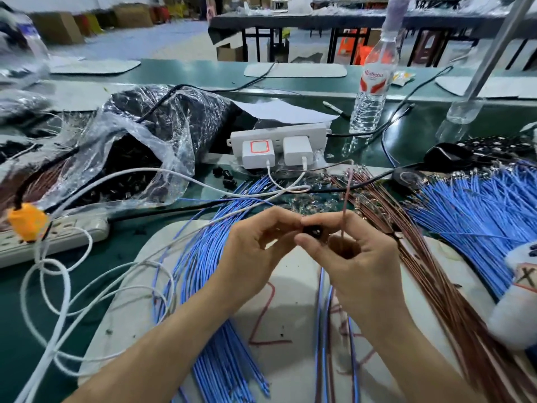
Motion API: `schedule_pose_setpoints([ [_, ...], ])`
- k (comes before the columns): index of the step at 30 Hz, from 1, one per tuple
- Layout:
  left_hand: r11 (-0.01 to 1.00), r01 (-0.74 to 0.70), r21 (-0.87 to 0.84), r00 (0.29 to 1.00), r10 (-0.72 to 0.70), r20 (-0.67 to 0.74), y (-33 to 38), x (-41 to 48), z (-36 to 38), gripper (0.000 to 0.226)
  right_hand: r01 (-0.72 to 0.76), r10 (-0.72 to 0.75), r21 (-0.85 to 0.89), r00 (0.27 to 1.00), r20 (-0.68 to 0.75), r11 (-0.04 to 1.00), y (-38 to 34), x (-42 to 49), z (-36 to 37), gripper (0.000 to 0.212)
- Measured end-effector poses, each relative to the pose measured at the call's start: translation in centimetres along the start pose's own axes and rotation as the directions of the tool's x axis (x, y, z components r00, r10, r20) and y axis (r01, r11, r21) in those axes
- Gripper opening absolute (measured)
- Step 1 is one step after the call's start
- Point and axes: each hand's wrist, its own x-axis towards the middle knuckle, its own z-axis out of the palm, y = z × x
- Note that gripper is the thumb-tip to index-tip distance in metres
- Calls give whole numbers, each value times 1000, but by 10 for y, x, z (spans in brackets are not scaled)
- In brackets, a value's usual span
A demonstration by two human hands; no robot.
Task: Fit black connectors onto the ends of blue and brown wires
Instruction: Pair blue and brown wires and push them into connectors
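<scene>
Green workbench [122, 251] carries a white mat [293, 309] with red marks at the near edge; further benches and cartons stand blurred behind.

Obstructions: a torn plastic bag [151, 135] of black parts lies at left rear. A white power strip [279, 133] with two chargers [258, 154] sits directly beyond the hands, and its white cables [58, 286] loop across the bench and over the mat's left side. An extension strip [58, 237] with a yellow plug [27, 221] lies at far left. A water bottle [372, 88] stands upright at right rear. A few loose black pieces [225, 177] lie just before the power strip.

Stock: one blue bundle [203, 257] fans under the left forearm, a second blue bundle [479, 205] lies at right, and the brown bundle [430, 271] runs between it and the right hand.

Open room: bare mat shows only in a narrow area between the two forearms.

Grip: the left hand [252, 251] pinches the black connector [313, 230] at its fingertips, raised above the mat. The right hand [357, 251] meets it, thumb touching the connector, fingers curled round one brown wire [345, 199] that rises upright from the grip, just right of the connector. Whether the wire end is seated cannot be told.
</scene>
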Motion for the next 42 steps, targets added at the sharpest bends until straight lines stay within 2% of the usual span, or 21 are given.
schedule_pose_setpoints([
  [7, 990, 31, -138, 999, -29, 14, -1, 1, 0, 14, 17, -17, 13, 1000, 10, 1000, 0, -1, 1, 23],
  [11, 996, 30, -86, 999, -26, 37, 1, 1, -2, 21, 39, -39, -5, 998, 40, 999, 1, 0, 0, 21],
  [17, 999, 31, -38, 999, -29, 43, 4, 2, -3, 16, 53, -52, -20, 997, 53, 998, 4, 1, -1, 21],
  [22, 998, 48, 27, 997, -49, 63, -1, 2, -3, 30, 63, -62, -21, 997, 55, 998, 4, 2, -2, 22],
  [26, 998, 39, 51, 998, -42, 56, -3, 2, -4, 24, 66, -65, -15, 996, 63, 998, 3, 2, -2, 23],
  [29, 997, 58, 57, 997, -61, 50, -3, 2, -4, 28, 61, -61, -8, 997, 42, 998, 1, 2, -2, 21],
  [36, 987, 13, 163, 999, -20, 39, -2, 4, -4, 22, 136, -135, -94, 991, 15, 986, -7, 1, -3, 17],
  [40, 977, 33, 209, 999, -35, 4, -4, 2, -4, 32, 134, -127, -156, 991, 50, 979, -5, 2, -6, 19],
  [42, 983, -14, 182, 1000, 9, 25, -1, 0, -4, 41, 119, -111, -178, 992, 53, 977, -4, 4, -6, 18],
])
